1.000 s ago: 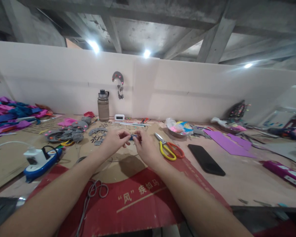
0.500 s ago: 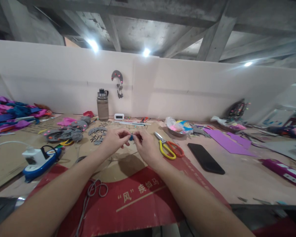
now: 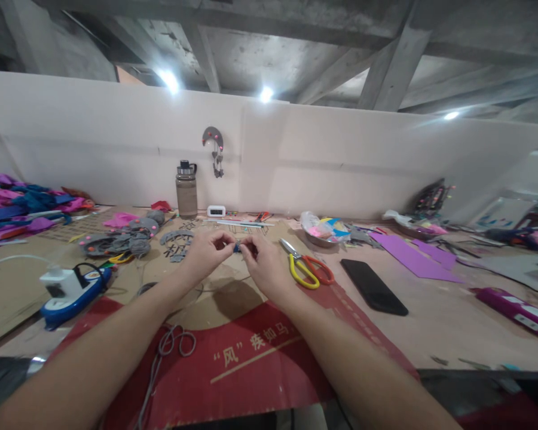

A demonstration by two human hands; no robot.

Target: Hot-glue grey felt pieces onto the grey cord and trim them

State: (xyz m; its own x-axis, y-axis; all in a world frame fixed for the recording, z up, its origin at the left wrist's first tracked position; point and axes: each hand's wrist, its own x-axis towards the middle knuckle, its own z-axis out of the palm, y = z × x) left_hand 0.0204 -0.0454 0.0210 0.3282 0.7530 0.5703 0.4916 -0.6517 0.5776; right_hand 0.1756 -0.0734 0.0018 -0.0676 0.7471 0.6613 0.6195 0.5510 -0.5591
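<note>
A small dark blue piece (image 3: 237,247) sits between my two hands, too small to make out its kind. My left hand (image 3: 210,248) pinches at its left side with thumb and forefinger. From the right, my right hand (image 3: 260,255) closes its fingertips on the same piece. Both hands are held over the cardboard sheet (image 3: 224,298). A thin grey cord (image 3: 179,341) lies looped on the red part of the cardboard, by my left forearm. Grey felt cut-outs (image 3: 178,237) lie just left of my left hand.
Scissors (image 3: 305,272) with yellow and orange handles and a black phone (image 3: 373,286) lie on the right. A bottle (image 3: 187,194) and small clock (image 3: 216,211) stand at the back. A blue power strip (image 3: 76,298) is on the left, a bowl (image 3: 325,240) at back right.
My hands have shifted very slightly, and less of the blue piece shows between the fingertips. Everything on the table stays where it was.
</note>
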